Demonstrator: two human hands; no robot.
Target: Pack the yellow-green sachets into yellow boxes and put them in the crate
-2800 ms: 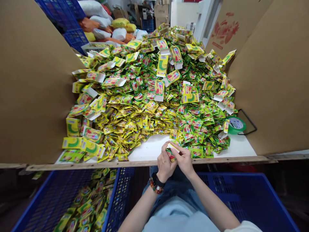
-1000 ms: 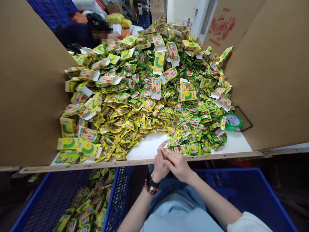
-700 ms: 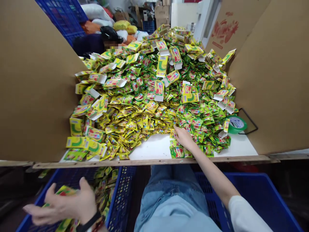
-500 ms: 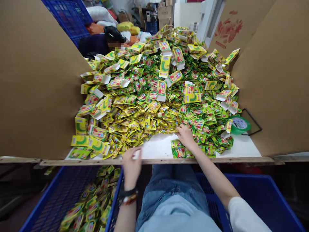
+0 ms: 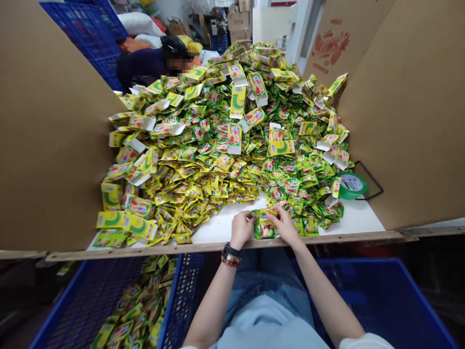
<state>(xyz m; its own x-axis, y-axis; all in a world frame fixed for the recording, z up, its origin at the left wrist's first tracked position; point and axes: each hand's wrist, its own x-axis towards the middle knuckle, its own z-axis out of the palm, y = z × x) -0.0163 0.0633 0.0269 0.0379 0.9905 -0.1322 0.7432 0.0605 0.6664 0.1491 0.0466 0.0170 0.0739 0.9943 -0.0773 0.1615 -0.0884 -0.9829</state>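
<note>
My right hand (image 5: 286,226) pinches a small yellow packet (image 5: 267,216) near the table's front edge. Beneath that packet lie green packets (image 5: 264,231) placed flat along the edge. At their left side my left hand (image 5: 242,229) is closed, thumb and fingers together at the packets' edge; what lies between those fingertips is too small to make out. Behind both hands rises a large heap: yellow packets (image 5: 203,191) at the front left, green packets (image 5: 290,186) at the front right, with flattened and open small boxes (image 5: 238,102) strewn over it.
Cardboard walls (image 5: 47,135) flank the white tabletop (image 5: 214,228). Green tape (image 5: 352,186) lies at the right by a black metal frame (image 5: 378,186). Below, a blue crate (image 5: 170,291) holds filled boxes; another blue crate (image 5: 392,291) stands right. A person (image 5: 145,63) bends behind the heap.
My left hand has moved right and up from the table's front edge to the packets. My right hand has come down toward the edge with a yellow packet. The view has shifted slightly.
</note>
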